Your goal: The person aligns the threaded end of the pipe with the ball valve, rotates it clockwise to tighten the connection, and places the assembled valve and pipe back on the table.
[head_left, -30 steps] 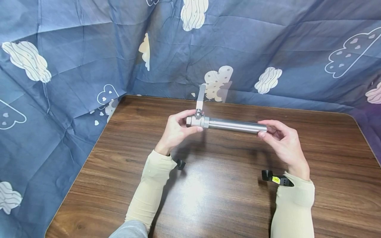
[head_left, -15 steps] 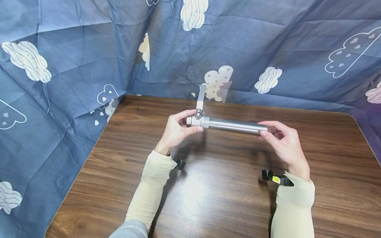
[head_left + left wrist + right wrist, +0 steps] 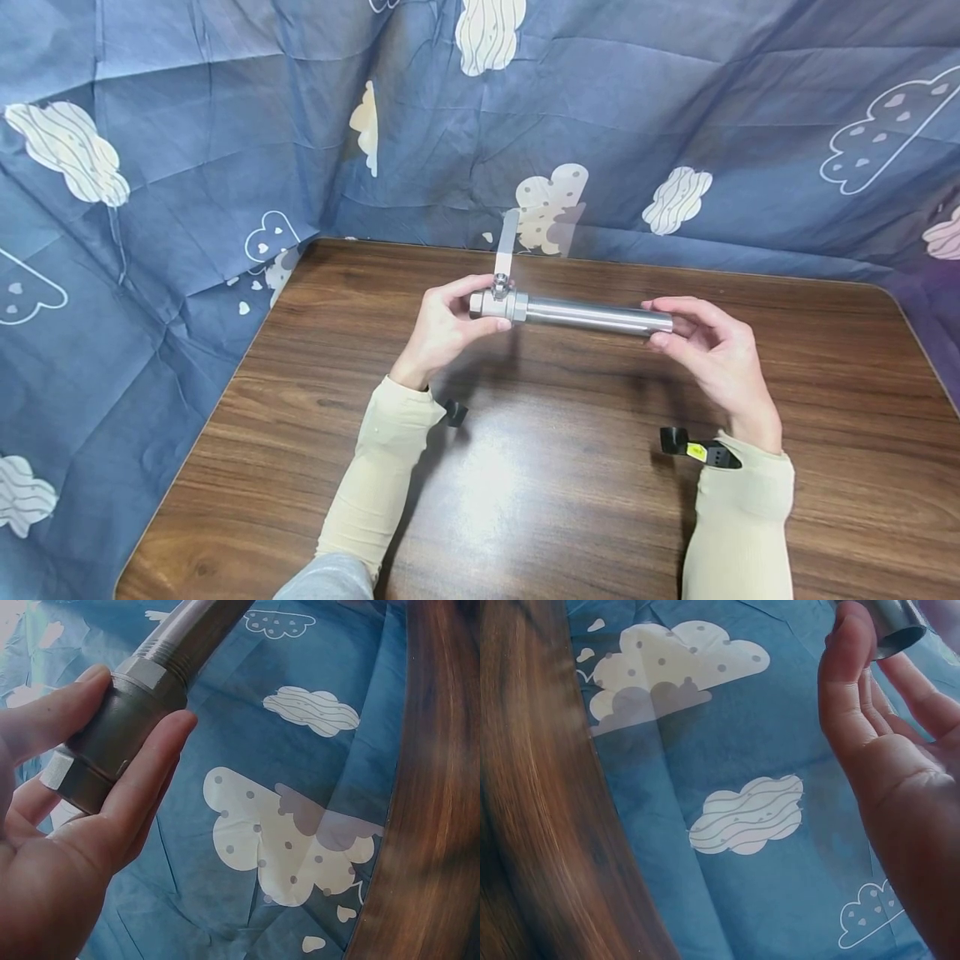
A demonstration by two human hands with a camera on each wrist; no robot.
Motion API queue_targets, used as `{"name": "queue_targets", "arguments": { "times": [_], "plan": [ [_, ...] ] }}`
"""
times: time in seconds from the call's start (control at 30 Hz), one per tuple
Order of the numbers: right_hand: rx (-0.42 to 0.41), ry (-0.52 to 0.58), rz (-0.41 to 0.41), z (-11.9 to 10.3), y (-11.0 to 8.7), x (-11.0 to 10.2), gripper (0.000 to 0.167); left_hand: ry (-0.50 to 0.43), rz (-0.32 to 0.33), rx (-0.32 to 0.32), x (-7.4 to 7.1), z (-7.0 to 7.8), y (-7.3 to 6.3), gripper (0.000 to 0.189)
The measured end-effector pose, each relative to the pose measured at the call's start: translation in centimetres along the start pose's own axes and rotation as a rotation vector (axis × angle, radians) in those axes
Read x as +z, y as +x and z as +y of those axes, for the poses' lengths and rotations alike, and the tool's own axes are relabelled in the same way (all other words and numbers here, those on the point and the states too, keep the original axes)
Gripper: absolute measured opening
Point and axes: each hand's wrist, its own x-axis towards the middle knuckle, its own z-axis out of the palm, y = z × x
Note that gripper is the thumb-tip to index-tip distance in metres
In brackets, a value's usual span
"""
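Note:
My left hand point(image 3: 444, 329) grips a metal ball valve point(image 3: 491, 306) by its body, thumb on the near side and fingers on the far side. The valve's flat lever handle point(image 3: 506, 242) points away toward the backdrop. A smooth steel pipe point(image 3: 592, 316) extends rightward from the valve; in the left wrist view some thread point(image 3: 166, 656) shows where the two join. At the pipe's free end, my right hand point(image 3: 716, 358) holds it between thumb and fingers. The open pipe end point(image 3: 901, 637) appears at the top of the right wrist view. Valve and pipe are held above the table.
Below the hands lies a brown wood-grain table point(image 3: 300, 417) with rounded back corners. A blue cloth backdrop point(image 3: 420, 125) with cloud prints hangs along its back and left edges. Black wrist camera mounts point(image 3: 697, 450) stick out from the sleeves.
The right hand's fingers shift slightly around the pipe's end, the far fingers now reaching a little farther left along it. The left hand and valve stay in place.

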Motion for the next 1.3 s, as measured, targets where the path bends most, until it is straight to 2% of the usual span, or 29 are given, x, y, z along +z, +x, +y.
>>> {"name": "queue_targets", "arguments": {
  "times": [0.23, 0.47, 1.0, 1.3],
  "plan": [
    [-0.037, 0.064, -0.035, 0.14, 0.14, -0.16, 0.051, -0.002, 0.003, -0.010, 0.00, -0.07, 0.10, 0.057],
    [-0.052, 0.078, -0.038, 0.10, 0.23, -0.07, 0.050, 0.001, 0.007, -0.001, -0.02, -0.03, 0.11, 0.056],
    [-0.022, 0.049, -0.001, 0.24, -0.03, -0.18, 0.047, -0.016, 0.005, -0.008, 0.18, -0.49, 0.15, 0.056],
    [0.030, -0.045, 0.036, 0.09, -0.19, -0.21, 0.048, -0.006, 0.007, -0.008, 0.19, -0.60, 0.12, 0.057]
  ]
}}
